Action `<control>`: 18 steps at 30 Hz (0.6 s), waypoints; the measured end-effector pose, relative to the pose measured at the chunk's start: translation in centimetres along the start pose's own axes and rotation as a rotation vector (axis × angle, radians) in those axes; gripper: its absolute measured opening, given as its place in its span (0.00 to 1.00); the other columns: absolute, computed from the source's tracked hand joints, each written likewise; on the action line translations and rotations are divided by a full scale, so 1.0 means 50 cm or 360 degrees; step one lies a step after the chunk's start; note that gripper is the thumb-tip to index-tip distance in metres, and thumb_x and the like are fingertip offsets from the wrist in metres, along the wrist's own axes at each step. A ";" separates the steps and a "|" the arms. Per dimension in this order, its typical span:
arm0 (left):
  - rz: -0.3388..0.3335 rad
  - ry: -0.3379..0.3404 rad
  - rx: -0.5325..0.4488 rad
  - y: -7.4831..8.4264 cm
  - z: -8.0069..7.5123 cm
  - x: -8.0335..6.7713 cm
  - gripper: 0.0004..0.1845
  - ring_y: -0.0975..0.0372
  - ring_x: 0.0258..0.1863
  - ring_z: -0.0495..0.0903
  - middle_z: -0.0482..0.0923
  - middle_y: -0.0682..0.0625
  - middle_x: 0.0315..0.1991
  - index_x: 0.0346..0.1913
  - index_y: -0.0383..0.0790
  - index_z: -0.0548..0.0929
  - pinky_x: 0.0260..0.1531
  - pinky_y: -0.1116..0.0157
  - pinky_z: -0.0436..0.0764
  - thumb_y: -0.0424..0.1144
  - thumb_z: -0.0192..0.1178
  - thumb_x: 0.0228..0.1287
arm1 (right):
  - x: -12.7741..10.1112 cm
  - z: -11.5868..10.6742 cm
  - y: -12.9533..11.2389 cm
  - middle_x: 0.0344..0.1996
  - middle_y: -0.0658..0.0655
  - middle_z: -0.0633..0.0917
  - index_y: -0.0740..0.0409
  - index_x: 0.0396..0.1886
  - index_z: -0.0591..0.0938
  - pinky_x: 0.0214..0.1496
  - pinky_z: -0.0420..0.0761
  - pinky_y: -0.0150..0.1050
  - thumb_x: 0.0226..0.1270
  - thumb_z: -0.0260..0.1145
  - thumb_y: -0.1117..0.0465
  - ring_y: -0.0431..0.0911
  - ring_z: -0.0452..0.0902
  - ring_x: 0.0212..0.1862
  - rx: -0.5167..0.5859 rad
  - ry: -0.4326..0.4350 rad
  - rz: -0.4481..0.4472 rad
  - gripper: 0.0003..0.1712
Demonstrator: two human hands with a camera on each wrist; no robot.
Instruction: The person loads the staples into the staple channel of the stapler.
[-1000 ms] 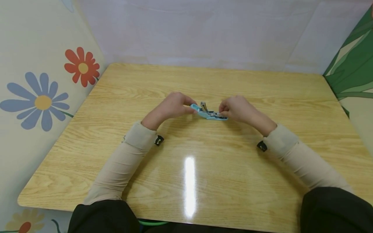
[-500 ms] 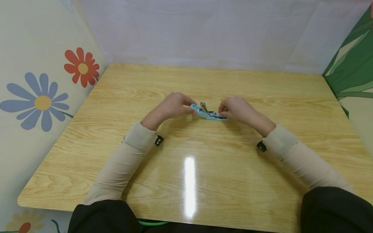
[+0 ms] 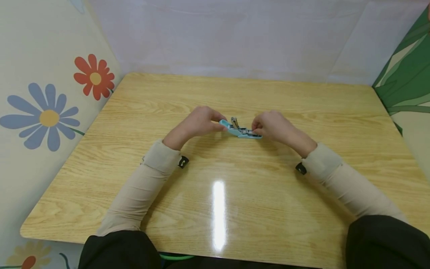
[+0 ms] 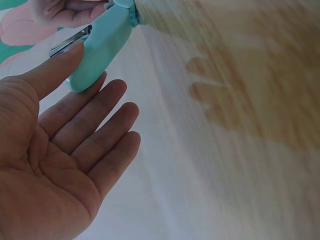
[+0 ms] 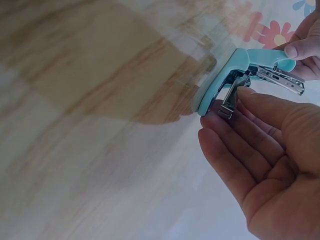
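A light blue stapler (image 3: pixel 239 131), hinged open with its metal magazine showing, is held just above the middle of the wooden table (image 3: pixel 218 209). My left hand (image 3: pixel 219 125) pinches its left end; in the left wrist view the thumb and forefinger clamp the blue stapler body (image 4: pixel 107 40) while the other fingers lie straight. My right hand (image 3: pixel 257 129) holds the right end. The right wrist view shows its thumb and fingers pinching the stapler's metal part (image 5: pixel 229 102) under the blue stapler shell (image 5: pixel 225 75).
A flower-patterned panel (image 3: pixel 50 116) walls the table's left side and a green leaf-patterned panel (image 3: pixel 410 86) the right. A pale wall (image 3: pixel 235 37) closes the back. A light glare (image 3: pixel 218 213) lies on the near tabletop.
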State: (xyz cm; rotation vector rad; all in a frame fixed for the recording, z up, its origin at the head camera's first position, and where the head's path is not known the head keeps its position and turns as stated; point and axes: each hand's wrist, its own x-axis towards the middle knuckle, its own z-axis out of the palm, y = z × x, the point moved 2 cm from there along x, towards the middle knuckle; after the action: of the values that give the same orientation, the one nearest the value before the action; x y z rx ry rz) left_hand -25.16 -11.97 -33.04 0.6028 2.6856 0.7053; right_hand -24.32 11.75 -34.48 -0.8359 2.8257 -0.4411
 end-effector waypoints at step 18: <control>0.0007 -0.0015 0.0000 0.000 0.000 -0.002 0.20 0.56 0.59 0.79 0.82 0.51 0.58 0.57 0.49 0.84 0.58 0.54 0.77 0.52 0.63 0.66 | -0.007 -0.005 0.024 0.41 0.56 0.89 0.57 0.40 0.88 0.52 0.82 0.47 0.67 0.67 0.59 0.50 0.85 0.46 0.0038 -0.0034 0.0069 0.08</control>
State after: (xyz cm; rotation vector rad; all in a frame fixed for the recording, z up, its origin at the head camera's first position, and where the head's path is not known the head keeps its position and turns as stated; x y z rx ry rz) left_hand -25.10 -12.03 -33.02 0.6108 2.6762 0.7018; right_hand -24.70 12.93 -34.60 -0.7684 2.8077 -0.4559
